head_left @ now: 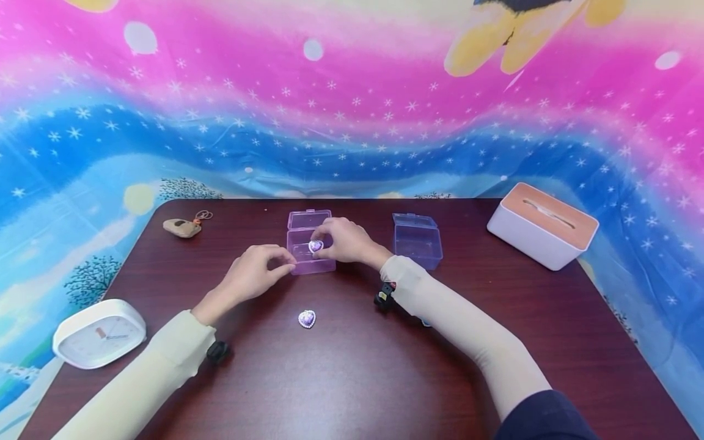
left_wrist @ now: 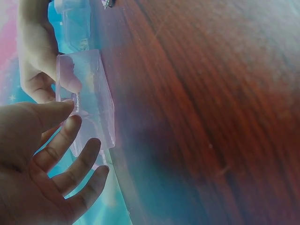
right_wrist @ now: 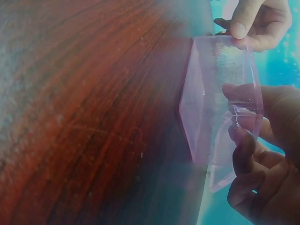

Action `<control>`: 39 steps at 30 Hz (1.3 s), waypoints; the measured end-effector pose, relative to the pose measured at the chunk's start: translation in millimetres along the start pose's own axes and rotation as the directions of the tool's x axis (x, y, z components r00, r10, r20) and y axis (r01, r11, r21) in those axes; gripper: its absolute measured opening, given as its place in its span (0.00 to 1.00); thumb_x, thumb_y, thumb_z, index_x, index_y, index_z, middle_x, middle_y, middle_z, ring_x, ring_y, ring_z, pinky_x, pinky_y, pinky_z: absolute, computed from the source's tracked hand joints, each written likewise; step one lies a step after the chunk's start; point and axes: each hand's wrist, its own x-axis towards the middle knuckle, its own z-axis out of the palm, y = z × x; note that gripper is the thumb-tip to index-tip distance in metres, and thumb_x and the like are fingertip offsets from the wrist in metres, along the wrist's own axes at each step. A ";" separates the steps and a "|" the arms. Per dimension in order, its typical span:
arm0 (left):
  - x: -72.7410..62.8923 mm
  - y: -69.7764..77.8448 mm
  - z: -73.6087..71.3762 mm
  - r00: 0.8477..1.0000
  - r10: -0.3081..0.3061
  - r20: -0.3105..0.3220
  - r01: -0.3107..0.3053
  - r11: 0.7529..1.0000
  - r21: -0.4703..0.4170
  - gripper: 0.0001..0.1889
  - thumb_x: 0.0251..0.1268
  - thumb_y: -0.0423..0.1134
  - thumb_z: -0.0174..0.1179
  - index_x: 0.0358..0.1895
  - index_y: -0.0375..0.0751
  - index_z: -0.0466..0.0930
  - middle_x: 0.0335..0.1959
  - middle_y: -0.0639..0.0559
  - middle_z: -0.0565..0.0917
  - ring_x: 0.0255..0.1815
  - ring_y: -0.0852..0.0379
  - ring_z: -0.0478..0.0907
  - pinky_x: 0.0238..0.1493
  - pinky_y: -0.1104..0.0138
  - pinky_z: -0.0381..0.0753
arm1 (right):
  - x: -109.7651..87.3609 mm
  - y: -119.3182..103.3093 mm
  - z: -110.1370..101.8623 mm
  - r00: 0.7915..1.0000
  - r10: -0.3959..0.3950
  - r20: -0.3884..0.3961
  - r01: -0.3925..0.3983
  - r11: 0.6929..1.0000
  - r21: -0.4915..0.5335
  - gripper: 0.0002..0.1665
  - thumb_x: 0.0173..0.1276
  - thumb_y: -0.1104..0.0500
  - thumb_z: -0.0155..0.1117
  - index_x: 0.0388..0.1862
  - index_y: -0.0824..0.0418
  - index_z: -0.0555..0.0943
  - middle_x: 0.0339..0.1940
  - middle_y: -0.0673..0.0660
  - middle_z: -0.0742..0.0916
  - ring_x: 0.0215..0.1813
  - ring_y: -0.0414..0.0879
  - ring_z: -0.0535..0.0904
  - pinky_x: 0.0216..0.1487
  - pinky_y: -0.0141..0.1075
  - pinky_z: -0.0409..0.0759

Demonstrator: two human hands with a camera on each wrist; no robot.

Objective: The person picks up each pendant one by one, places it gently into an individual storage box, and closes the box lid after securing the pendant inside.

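Note:
A clear pink plastic box (head_left: pixel 315 267) stands in the middle of the table with its lid (head_left: pixel 310 218) tipped back. My right hand (head_left: pixel 348 239) reaches over its right side and pinches a purple heart-shaped gem (head_left: pixel 316 245) with a pale beaded edge, held within the box walls. In the right wrist view the right fingers (right_wrist: pixel 243 154) show through the clear plastic. At the box's front left corner, my left hand (head_left: pixel 255 269) grips the rim between thumb and forefinger, its other fingers spread. A second purple heart gem (head_left: pixel 307 318) lies on the table in front of the box.
A clear bluish box (head_left: pixel 419 247) with a raised lid stands to the right. Behind it to the right is a white tissue box (head_left: pixel 536 235) with an orange-pink top. A white clock (head_left: pixel 100 334) and a keyring with a tan charm (head_left: pixel 183 228) are on the left. A small blue thing (head_left: pixel 426 323) peeks from under the right sleeve.

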 end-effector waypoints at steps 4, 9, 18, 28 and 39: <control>0.2 -0.5 0.3 1.000 0.000 0.003 0.000 1.000 -0.003 0.03 0.68 0.42 0.69 0.41 0.52 0.90 0.36 0.58 0.90 0.44 0.54 0.85 0.49 0.51 0.81 | -0.4 -0.1 1.0 1.000 0.004 0.010 -0.004 1.000 0.004 0.22 0.61 0.44 0.78 0.53 0.49 0.89 0.47 0.49 0.88 0.49 0.47 0.83 0.52 0.44 0.83; 0.0 -0.7 0.3 1.000 -0.003 0.005 0.003 1.000 -0.003 0.04 0.68 0.42 0.69 0.42 0.51 0.90 0.37 0.58 0.90 0.45 0.53 0.85 0.49 0.51 0.81 | -0.5 -1.1 1.2 1.000 0.020 0.022 -0.020 1.000 -0.014 0.22 0.62 0.43 0.78 0.53 0.48 0.89 0.49 0.48 0.88 0.48 0.45 0.82 0.51 0.44 0.84; -0.3 -1.6 0.8 1.000 -0.013 0.008 0.013 1.000 0.015 0.05 0.69 0.44 0.68 0.43 0.52 0.89 0.39 0.58 0.90 0.47 0.53 0.85 0.49 0.49 0.82 | -0.5 -1.4 -0.2 0.999 0.024 0.028 -0.023 0.999 -0.035 0.22 0.62 0.42 0.77 0.53 0.47 0.88 0.49 0.48 0.88 0.47 0.44 0.81 0.50 0.44 0.84; -0.5 -1.6 0.5 1.000 -0.019 0.004 0.019 0.999 0.027 0.04 0.68 0.44 0.69 0.43 0.54 0.90 0.39 0.57 0.91 0.47 0.53 0.86 0.48 0.49 0.82 | -0.9 -3.2 -1.4 0.998 0.046 0.037 -0.045 0.998 -0.035 0.22 0.62 0.42 0.77 0.53 0.48 0.89 0.49 0.49 0.88 0.47 0.44 0.81 0.48 0.43 0.84; -1.2 -0.1 0.6 1.000 -0.015 -0.004 0.015 1.000 0.021 0.05 0.68 0.44 0.69 0.43 0.52 0.90 0.38 0.57 0.90 0.46 0.53 0.86 0.48 0.50 0.82 | -5.6 -1.6 -7.2 1.000 0.009 0.002 -0.009 1.000 -0.023 0.22 0.63 0.43 0.77 0.53 0.48 0.88 0.50 0.48 0.89 0.50 0.46 0.84 0.50 0.44 0.84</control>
